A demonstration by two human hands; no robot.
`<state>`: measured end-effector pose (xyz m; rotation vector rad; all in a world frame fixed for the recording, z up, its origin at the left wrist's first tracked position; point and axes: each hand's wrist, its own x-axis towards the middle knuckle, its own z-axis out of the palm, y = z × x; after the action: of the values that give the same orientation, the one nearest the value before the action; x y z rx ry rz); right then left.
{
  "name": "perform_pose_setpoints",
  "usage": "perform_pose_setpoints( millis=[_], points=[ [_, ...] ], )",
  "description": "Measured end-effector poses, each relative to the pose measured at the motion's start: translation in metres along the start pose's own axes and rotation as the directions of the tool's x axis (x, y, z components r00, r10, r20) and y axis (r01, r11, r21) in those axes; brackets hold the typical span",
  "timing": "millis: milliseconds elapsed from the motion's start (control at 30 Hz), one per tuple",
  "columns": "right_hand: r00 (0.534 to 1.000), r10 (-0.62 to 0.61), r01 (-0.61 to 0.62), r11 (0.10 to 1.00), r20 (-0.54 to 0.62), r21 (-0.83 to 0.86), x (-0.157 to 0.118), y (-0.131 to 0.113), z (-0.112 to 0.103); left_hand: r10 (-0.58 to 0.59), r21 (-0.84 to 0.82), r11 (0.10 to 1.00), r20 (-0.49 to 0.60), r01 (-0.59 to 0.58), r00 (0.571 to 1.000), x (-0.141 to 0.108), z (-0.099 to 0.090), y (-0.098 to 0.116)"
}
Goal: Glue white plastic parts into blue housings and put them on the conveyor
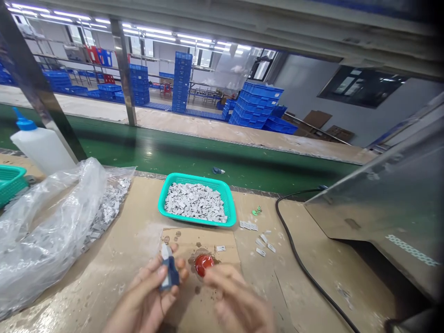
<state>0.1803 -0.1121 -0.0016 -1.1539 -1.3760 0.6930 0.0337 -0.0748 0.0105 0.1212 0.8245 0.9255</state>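
Observation:
My left hand (152,282) is closed around a small dark blue and light grey plastic part (169,270), its pale tip pointing up and away. My right hand (237,293) is blurred, its fingers curled together at the near right edge of a small red blob or shallow dish (203,264). Whatever those fingertips may hold is hidden. Around the red spot, the cardboard (187,238) has wet stains. Just behind it lies a small light grey piece (221,248). A turquoise basket (231,217) full of similar grey pieces stands beyond my hands.
Left are a clear plastic bag (79,189) with grey pieces and a white bottle (45,148) with a blue nozzle. Loose grey pieces (261,252) and a green bit (256,211) lie right, near a black cable (294,249) and metal housing (374,199). Another blue-grey part (218,170) rests on the green belt (166,150).

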Motion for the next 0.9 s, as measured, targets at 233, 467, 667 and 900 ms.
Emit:
perform_pose_setpoints(
  millis=[233, 467, 667, 900],
  points=[
    [0.967, 0.193, -0.035, 0.752, 0.169, -0.659, 0.123, 0.027, -0.042, 0.279, 0.185, 0.938, 0.093, -0.292, 0.956, 0.020, -0.004, 0.047],
    [0.884, 0.393, 0.002, 0.538, 0.253, -0.843, 0.161, 0.068, -0.022, 0.539, 0.809, -0.351, 0.586, -0.471, 0.605, 0.107, 0.034, 0.141],
    [0.889, 0.386, -0.015, 0.561, 0.246, -0.827, 0.161, 0.073, -0.030, 0.453, 0.788, -0.570, 0.536, -0.231, 0.712, 0.199, 0.068, 0.190],
    [0.942, 0.255, -0.063, 0.776, 0.221, -0.627, 0.161, 0.069, -0.042, 0.499, 0.881, -0.405, 0.438, -0.245, 0.748, 0.251, 0.093, 0.169]
  ],
)
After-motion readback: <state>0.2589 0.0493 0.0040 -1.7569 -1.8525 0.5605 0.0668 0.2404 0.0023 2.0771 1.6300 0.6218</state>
